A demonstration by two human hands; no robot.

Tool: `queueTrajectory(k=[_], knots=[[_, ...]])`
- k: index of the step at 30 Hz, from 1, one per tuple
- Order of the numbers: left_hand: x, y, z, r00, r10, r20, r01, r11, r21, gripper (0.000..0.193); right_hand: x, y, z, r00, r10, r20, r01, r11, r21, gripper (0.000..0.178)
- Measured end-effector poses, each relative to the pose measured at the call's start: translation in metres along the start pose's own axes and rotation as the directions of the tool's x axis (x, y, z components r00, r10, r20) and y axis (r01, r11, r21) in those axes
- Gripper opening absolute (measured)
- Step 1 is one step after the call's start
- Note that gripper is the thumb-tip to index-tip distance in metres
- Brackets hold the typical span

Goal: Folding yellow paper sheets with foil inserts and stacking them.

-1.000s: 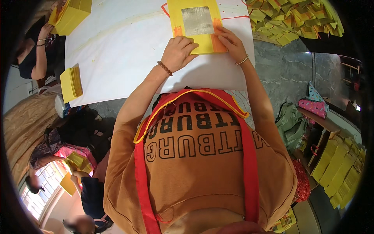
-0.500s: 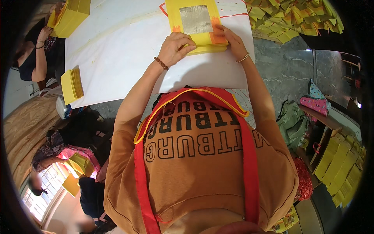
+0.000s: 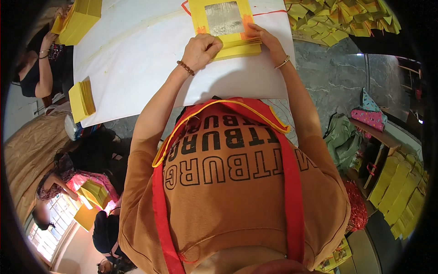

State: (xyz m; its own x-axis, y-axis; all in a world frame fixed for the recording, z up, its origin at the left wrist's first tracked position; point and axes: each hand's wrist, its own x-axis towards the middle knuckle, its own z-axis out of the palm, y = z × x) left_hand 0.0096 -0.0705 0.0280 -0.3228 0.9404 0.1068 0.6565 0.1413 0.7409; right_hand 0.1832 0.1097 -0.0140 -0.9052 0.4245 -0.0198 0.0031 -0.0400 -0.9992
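A stack of yellow paper sheets (image 3: 237, 51) lies at the far edge of my reach on the white table. The top sheet carries a silver square (image 3: 223, 18) and orange patches at its sides. Its near end is folded over in a narrow strip. My left hand (image 3: 200, 51) is closed, fingers curled in, at the left end of that strip. At the right end, my right hand (image 3: 270, 44) grips the fold's edge, its fingers bent and the thumb partly hidden.
The white table (image 3: 137, 68) bears a small yellow paper bundle (image 3: 82, 101) at its left corner and a taller yellow stack (image 3: 82, 23) by a co-worker's hand (image 3: 50, 39). Folded yellow papers (image 3: 342, 18) are heaped at far right. Others sit at a window, lower left.
My left hand has curled in more tightly, and the fingers of my right hand have shifted on the fold. The orange on the folded strip has gone from sight. The whole view has shifted slightly.
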Motion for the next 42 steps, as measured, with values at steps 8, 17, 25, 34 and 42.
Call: queueTrajectory(k=[8, 17, 25, 34, 42], knots=[[0.001, -0.002, 0.002, 0.998, -0.056, 0.012, 0.056, 0.996, -0.064, 0.022, -0.001, 0.007, -0.006, 1.0, -0.023, 0.005, 0.022, 0.987, 0.16, 0.045], [0.004, 0.002, 0.001, 0.994, -0.105, 0.032, 0.108, 0.991, -0.083, 0.022, 0.002, 0.014, -0.009, 0.989, -0.119, 0.09, 0.134, 0.974, -0.185, 0.065], [0.003, -0.003, 0.003, 0.989, -0.145, 0.033, 0.148, 0.983, -0.112, 0.02, 0.002, 0.015, -0.01, 0.985, -0.129, 0.111, 0.142, 0.983, -0.119, 0.062], [0.003, -0.005, 0.001, 0.99, -0.133, 0.049, 0.138, 0.982, -0.131, 0.021, 0.001, 0.011, -0.011, 0.99, -0.039, 0.134, 0.045, 0.998, -0.042, 0.06], [0.0, -0.004, -0.001, 0.998, -0.04, 0.05, 0.045, 0.994, -0.099, 0.019, 0.002, 0.013, -0.01, 0.985, -0.085, 0.15, 0.091, 0.995, -0.03, 0.05]])
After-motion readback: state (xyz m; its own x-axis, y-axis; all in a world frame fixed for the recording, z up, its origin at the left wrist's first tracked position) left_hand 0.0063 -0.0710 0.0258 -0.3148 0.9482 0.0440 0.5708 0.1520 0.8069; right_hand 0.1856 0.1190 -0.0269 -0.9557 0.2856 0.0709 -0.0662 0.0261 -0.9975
